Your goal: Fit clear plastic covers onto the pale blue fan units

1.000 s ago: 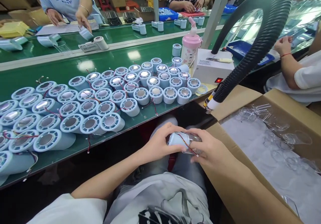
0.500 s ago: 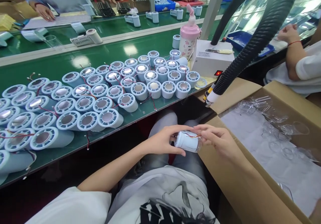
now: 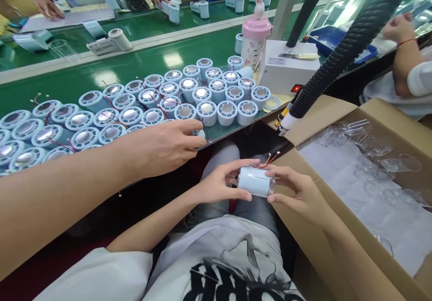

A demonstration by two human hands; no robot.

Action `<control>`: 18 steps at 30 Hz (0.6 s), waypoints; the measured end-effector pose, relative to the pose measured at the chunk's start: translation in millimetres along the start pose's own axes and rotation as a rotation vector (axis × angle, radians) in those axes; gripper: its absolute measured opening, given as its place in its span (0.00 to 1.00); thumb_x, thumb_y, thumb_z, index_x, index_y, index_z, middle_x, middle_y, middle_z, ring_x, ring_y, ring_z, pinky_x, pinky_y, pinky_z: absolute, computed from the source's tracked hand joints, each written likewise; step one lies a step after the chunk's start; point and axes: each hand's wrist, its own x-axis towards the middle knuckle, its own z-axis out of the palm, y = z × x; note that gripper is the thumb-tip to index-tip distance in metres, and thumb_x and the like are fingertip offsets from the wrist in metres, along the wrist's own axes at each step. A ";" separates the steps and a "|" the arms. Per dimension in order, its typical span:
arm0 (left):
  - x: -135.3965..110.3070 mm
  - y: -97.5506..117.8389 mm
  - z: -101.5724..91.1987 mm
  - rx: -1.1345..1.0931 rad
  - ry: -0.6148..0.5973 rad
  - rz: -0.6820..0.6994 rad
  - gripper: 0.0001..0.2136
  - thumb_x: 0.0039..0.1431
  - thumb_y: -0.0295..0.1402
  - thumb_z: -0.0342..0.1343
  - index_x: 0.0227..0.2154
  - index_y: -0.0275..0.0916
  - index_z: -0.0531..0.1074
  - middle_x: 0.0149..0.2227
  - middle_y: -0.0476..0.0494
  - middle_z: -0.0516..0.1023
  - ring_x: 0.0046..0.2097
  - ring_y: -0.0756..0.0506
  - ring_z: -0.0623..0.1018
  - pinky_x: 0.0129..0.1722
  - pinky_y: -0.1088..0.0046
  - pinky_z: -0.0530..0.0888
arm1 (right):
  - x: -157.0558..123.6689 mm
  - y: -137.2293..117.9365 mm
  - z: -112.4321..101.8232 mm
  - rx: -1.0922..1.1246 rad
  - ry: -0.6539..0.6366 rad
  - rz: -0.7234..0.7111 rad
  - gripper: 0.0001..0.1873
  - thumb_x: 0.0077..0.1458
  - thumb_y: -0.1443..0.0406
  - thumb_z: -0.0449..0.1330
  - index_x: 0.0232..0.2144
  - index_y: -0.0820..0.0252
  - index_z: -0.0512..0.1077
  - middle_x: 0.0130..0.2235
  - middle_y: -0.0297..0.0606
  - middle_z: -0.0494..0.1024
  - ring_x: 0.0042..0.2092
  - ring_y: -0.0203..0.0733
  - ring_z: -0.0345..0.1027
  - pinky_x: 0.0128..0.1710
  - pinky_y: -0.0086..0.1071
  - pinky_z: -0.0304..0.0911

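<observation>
Above my lap, a light blue cylindrical motor housing (image 3: pixel 254 181) lies on its side, with a clear plastic cup (image 3: pixel 272 186) around it. My left hand (image 3: pixel 224 181) grips the housing end between thumb and fingers. My right hand (image 3: pixel 295 186) pinches the cup end from the other side. Thin coloured wires (image 3: pixel 270 159) with small white plugs stick up beside the fingers of my right hand. Another person's hand (image 3: pixel 168 143) reaches in from the left over the rows of similar blue housings (image 3: pixel 216 96) on the green bench and partly hides them.
A cardboard box (image 3: pixel 312 197) with several clear cups (image 3: pixel 389 193) stands at my right. Above it hangs a black flexible hose (image 3: pixel 337 62) with a metal tip, beside a white machine (image 3: pixel 286 67). A pink bottle (image 3: pixel 255 42) stands behind. Co-workers sit across and at the right.
Another person's arm has come in from the left over the housings. My right fingers have moved from the wires to the cup, and the wires now stand up outside it.
</observation>
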 end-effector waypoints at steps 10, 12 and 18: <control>-5.2 -0.2 -0.7 0.062 -0.032 0.081 0.37 0.44 0.31 0.73 0.59 0.46 0.69 0.62 0.37 0.69 0.62 0.37 0.70 0.58 0.61 0.71 | -0.4 -11.2 2.2 0.183 -0.041 0.106 0.19 0.56 0.64 0.68 0.49 0.45 0.71 0.50 0.30 0.77 0.51 0.39 0.73 0.51 0.29 0.71; -6.1 0.1 -1.2 0.084 -0.040 0.088 0.37 0.44 0.31 0.73 0.59 0.47 0.68 0.62 0.38 0.69 0.62 0.37 0.70 0.58 0.60 0.72 | -0.5 -12.8 3.3 0.219 -0.038 0.131 0.19 0.56 0.63 0.68 0.49 0.44 0.72 0.48 0.29 0.78 0.49 0.36 0.73 0.49 0.26 0.70; -8.2 2.1 -2.2 0.132 -0.061 0.132 0.38 0.44 0.28 0.72 0.59 0.49 0.68 0.61 0.40 0.69 0.61 0.39 0.71 0.58 0.63 0.72 | -0.5 -15.3 4.9 0.337 -0.046 0.205 0.16 0.58 0.61 0.66 0.48 0.45 0.71 0.48 0.31 0.78 0.47 0.36 0.72 0.45 0.25 0.69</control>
